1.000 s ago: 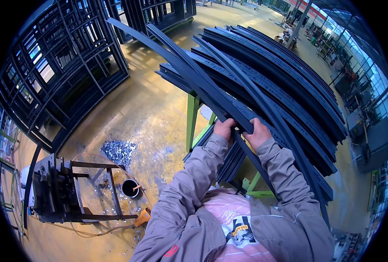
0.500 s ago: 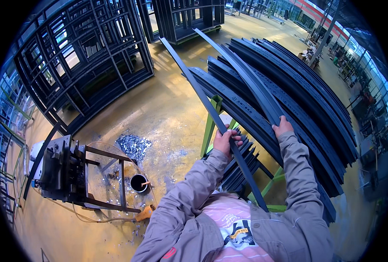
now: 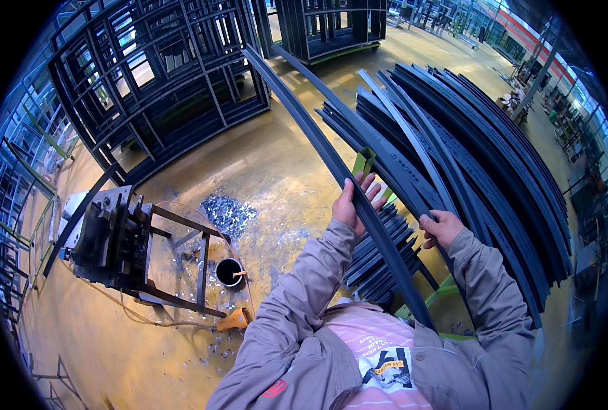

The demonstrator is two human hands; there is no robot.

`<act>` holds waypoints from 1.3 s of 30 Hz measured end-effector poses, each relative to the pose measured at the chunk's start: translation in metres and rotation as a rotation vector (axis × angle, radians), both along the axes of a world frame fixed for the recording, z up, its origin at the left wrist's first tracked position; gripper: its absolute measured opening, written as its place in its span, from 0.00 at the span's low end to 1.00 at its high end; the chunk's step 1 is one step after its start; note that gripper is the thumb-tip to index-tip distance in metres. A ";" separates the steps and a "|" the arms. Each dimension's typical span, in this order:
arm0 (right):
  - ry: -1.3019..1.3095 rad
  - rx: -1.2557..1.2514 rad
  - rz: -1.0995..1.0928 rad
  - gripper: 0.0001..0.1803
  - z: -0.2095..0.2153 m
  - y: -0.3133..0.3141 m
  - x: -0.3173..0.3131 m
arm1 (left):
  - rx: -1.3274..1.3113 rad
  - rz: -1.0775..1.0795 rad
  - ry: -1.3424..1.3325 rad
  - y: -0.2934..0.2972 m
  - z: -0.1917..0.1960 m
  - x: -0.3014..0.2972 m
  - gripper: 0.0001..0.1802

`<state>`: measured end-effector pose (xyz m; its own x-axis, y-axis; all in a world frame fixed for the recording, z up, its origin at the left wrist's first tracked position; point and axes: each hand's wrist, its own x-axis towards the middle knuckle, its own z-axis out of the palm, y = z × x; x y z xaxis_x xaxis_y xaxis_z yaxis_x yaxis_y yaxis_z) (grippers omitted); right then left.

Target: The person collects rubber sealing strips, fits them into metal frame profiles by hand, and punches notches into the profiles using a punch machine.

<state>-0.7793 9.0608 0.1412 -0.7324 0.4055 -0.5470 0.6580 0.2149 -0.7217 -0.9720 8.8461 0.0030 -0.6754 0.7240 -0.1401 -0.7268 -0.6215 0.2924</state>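
The long stack (image 3: 481, 164) to my right is the bulk of the work, and I judge little of it done: most bars lie there, one bar (image 3: 390, 247) is up off it, and a second bar (image 3: 328, 89) is only at its near left side. The first crosses my left hand (image 3: 355, 201), its far end toward the racks; that palm is under it, fingers spread, not closed. My right hand (image 3: 444, 229) is clamped, thumb and fingers, on the second's edge.

Counting down by size: one stack, its bars too overlapped to number; two racks, a wide rack (image 3: 174, 75) far left and a small rack (image 3: 334, 31) beyond; one machine (image 3: 109, 239) at left; one lower pile (image 3: 379, 260), uncountable; two bars at my hands; one bucket (image 3: 229, 272); one orange block (image 3: 234, 320) near it.
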 end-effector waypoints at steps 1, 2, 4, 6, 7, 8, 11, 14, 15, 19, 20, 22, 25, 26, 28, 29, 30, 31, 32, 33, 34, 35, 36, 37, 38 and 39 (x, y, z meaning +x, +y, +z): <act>0.090 -0.079 0.012 0.27 -0.010 -0.025 0.009 | 0.036 0.017 -0.002 -0.003 0.002 -0.003 0.39; 0.179 -0.161 0.030 0.27 -0.021 -0.052 0.016 | 0.070 0.040 -0.003 -0.009 0.002 -0.009 0.40; 0.175 -0.240 0.173 0.27 -0.038 -0.091 0.015 | 0.131 0.075 -0.025 -0.032 -0.019 -0.037 0.41; 0.247 -0.127 0.351 0.29 -0.041 -0.108 0.010 | 0.211 0.023 0.068 -0.058 -0.029 -0.055 0.42; 0.203 -0.227 0.285 0.32 -0.042 -0.117 0.010 | 0.147 0.104 0.048 -0.067 -0.006 -0.051 0.41; 0.239 -0.205 0.322 0.34 -0.048 -0.125 0.011 | 0.153 0.122 0.042 -0.072 -0.009 -0.059 0.41; 0.112 -0.177 0.449 0.40 -0.058 -0.141 -0.008 | 0.082 0.243 -0.017 -0.117 0.004 -0.080 0.35; 0.251 -0.030 0.627 0.46 -0.041 -0.191 -0.054 | 0.000 0.372 0.023 -0.176 0.039 -0.094 0.36; 0.161 -0.020 0.667 0.53 -0.037 -0.204 -0.070 | -0.016 0.411 0.094 -0.198 0.056 -0.097 0.37; 0.432 0.215 0.685 0.54 -0.042 -0.264 -0.124 | -0.095 0.553 0.243 -0.273 0.105 -0.107 0.40; 0.455 0.248 0.685 0.48 -0.041 -0.280 -0.140 | -0.120 0.616 0.248 -0.286 0.117 -0.103 0.40; 0.542 0.170 0.717 0.42 -0.044 -0.312 -0.181 | -0.112 0.742 0.313 -0.320 0.120 -0.094 0.39; 0.488 0.130 0.893 0.30 -0.054 -0.355 -0.244 | -0.286 0.995 0.554 -0.397 0.137 -0.082 0.38; 0.435 0.101 0.968 0.27 -0.061 -0.368 -0.266 | -0.362 1.099 0.657 -0.431 0.139 -0.079 0.38; 0.505 0.148 1.101 0.25 -0.114 -0.366 -0.321 | -0.626 1.457 0.623 -0.493 0.176 -0.062 0.39; 0.585 0.192 1.214 0.23 -0.140 -0.362 -0.351 | -0.638 1.660 0.466 -0.524 0.187 -0.047 0.37; 0.662 0.252 1.279 0.22 -0.149 -0.368 -0.381 | -0.610 1.834 0.473 -0.561 0.198 -0.026 0.34; 0.667 0.293 1.343 0.24 -0.162 -0.362 -0.414 | -0.644 1.968 0.465 -0.595 0.197 0.001 0.31; 0.672 0.341 1.401 0.25 -0.173 -0.348 -0.451 | -0.606 2.007 0.505 -0.634 0.180 0.032 0.26; 0.701 0.426 1.454 0.25 -0.178 -0.339 -0.487 | -0.630 2.123 0.333 -0.653 0.174 0.060 0.21; 0.733 0.512 1.504 0.26 -0.181 -0.332 -0.520 | -0.598 2.230 0.133 -0.664 0.157 0.082 0.19; 0.760 0.593 1.536 0.26 -0.176 -0.335 -0.550 | -0.593 2.204 0.094 -0.657 0.133 0.093 0.18; 0.791 0.673 1.568 0.27 -0.162 -0.337 -0.582 | -0.586 2.180 0.053 -0.648 0.108 0.100 0.18; 0.900 0.740 1.511 0.29 -0.146 -0.336 -0.614 | -0.555 2.179 -0.054 -0.632 0.084 0.097 0.17; 1.011 0.802 1.439 0.32 -0.132 -0.336 -0.647 | -0.517 2.173 -0.154 -0.611 0.061 0.083 0.17; 1.028 0.777 1.471 0.32 -0.126 -0.339 -0.675 | -0.445 2.160 -0.193 -0.590 0.037 0.063 0.17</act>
<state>-1.4544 8.7217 0.0150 -0.5413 -0.8154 0.2054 -0.8408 0.5217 -0.1446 -0.9087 8.2564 0.0398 -0.1295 -0.9752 -0.1796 0.7444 -0.2153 0.6321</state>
